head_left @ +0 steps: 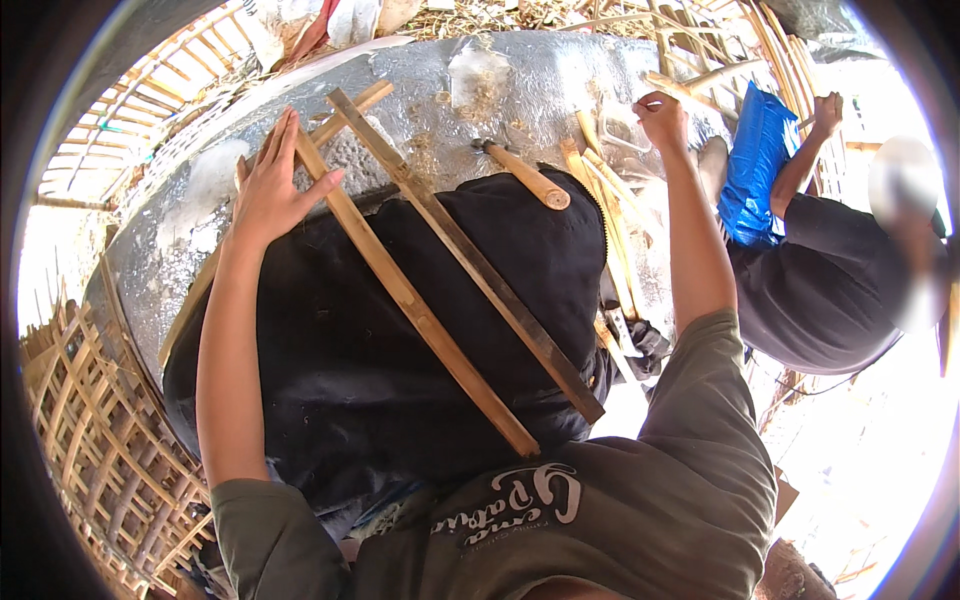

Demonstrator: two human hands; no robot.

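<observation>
My left hand point(268, 195) lies with fingers stretched and thumb spread against the upper end of a bamboo strip point(400, 285). A second, darker bamboo strip point(470, 245) slants beside it, both lying over the black cloth point(340, 340) on my lap. Near their far ends a short bamboo crosspiece point(372, 98) meets them at an angle. Off to the right, my right hand point(664, 122) is raised with its fingers pinched together. Whatever is in that pinch is too small to make out. Between my hands rests a hammer point(528, 178) with a wooden handle.
Cut bamboo pieces point(605, 215) and a bladed tool point(622, 328) lie right of my lap. Silvery sheeting point(420, 85) covers the surface ahead. Woven bamboo lattice point(110, 430) stands at left. On the right sits another person point(825, 275) beside a blue bag point(757, 165).
</observation>
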